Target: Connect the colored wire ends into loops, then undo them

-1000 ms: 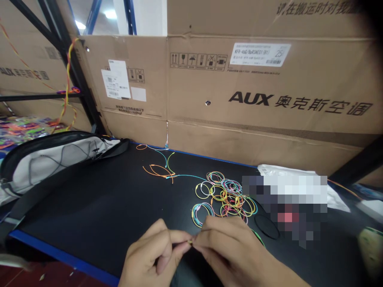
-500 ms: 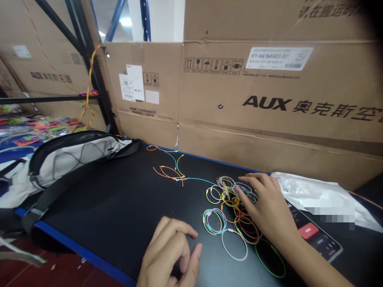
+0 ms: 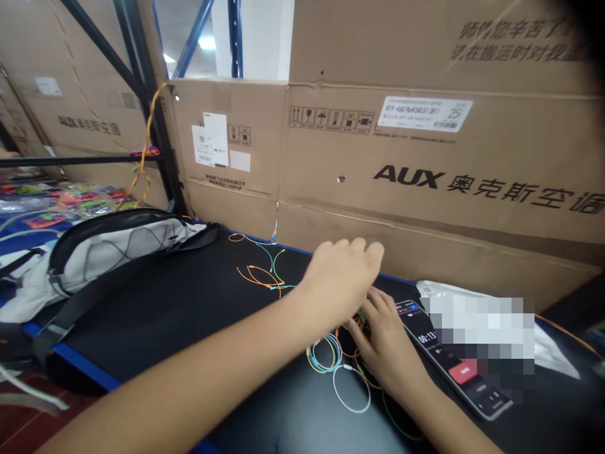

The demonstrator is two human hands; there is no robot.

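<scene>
My left hand (image 3: pixel 340 277) hangs over the black tabletop, its fingers curled down and their tips hidden from me. My right hand (image 3: pixel 382 347) rests on a pile of thin coloured elastic loops (image 3: pixel 354 328), most of which lie hidden beneath both hands. A bundle of blue, yellow and pink loops (image 3: pixel 325 354) lies just left of my right hand. Below it sits a white loop (image 3: pixel 350 391). Loose orange, blue and yellow cords (image 3: pixel 259 271) lie farther left, beyond my left wrist.
A smartphone (image 3: pixel 454 359) showing a timer and red button lies right of my right hand. A grey-white bag (image 3: pixel 113 246) sits at the table's left. Large cardboard boxes (image 3: pixel 425 170) stand along the back edge, beside a metal shelving post (image 3: pixel 151 113).
My left hand has risen from the table's front and moved up and right, over the pile. My right hand has shifted down and left, covering more of the loops.
</scene>
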